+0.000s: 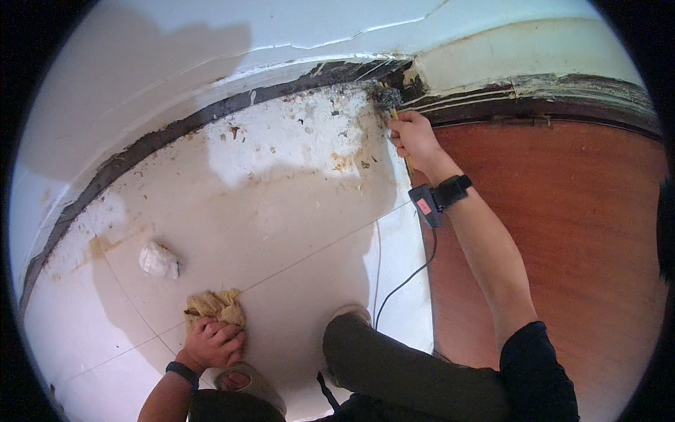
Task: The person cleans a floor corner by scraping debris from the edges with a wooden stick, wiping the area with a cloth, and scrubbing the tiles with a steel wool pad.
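My right hand grips the wooden handle of a brush-like tool. Its dark, fuzzy head rests in the corner where the floor meets the dark skirting; whether this is bristle or gathered dirt cannot be told. Lower left, my left hand is closed over a crumpled yellow-brown cloth close to my left foot. A crumpled white wad, perhaps tissue or plastic, lies on the floor tiles beyond the cloth. Brown stains and loose flakes mark the tiles near the corner.
A reddish-brown wooden surface borders the tiles on the right. The wall is cracked and peeling above the skirting. From the device on my right wrist, a dark cable hangs towards my right leg.
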`<control>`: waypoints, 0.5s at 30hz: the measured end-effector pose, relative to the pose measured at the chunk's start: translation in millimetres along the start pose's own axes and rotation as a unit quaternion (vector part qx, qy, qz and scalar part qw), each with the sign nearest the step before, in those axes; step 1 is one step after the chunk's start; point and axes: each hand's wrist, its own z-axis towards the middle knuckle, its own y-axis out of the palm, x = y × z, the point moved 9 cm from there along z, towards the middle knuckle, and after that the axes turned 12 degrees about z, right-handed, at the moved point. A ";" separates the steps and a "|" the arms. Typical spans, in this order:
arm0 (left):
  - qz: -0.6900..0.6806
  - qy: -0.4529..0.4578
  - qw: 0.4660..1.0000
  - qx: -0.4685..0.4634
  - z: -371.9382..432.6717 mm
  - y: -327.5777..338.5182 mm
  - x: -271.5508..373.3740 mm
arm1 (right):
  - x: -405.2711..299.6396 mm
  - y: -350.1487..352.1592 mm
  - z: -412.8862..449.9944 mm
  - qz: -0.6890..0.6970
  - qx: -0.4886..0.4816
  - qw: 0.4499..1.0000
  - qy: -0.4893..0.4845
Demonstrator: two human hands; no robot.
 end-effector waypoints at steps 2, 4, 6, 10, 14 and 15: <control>0.001 -0.001 1.000 -0.001 -3.1 2.6 -0.7 | 3.2 -13.0 16.9 -0.055 0.040 0.996 -0.055; -0.001 0.001 1.000 -0.006 -5.2 2.6 -0.9 | -5.0 -11.8 27.2 -0.191 0.080 0.973 -0.104; 0.005 0.000 1.000 -0.003 -5.4 2.2 0.7 | -13.3 -5.4 25.9 -0.326 0.118 0.926 -0.149; -0.001 -0.003 1.000 -0.004 -2.7 -1.5 2.3 | -16.6 -0.9 21.5 -0.405 0.151 0.889 -0.147; 0.007 0.001 1.000 -0.007 -3.4 2.7 1.1 | -15.0 7.1 18.1 -0.367 0.127 0.915 -0.112; 0.017 0.006 1.000 -0.010 -4.6 3.0 2.4 | -13.5 12.4 13.4 -0.366 0.128 0.915 -0.113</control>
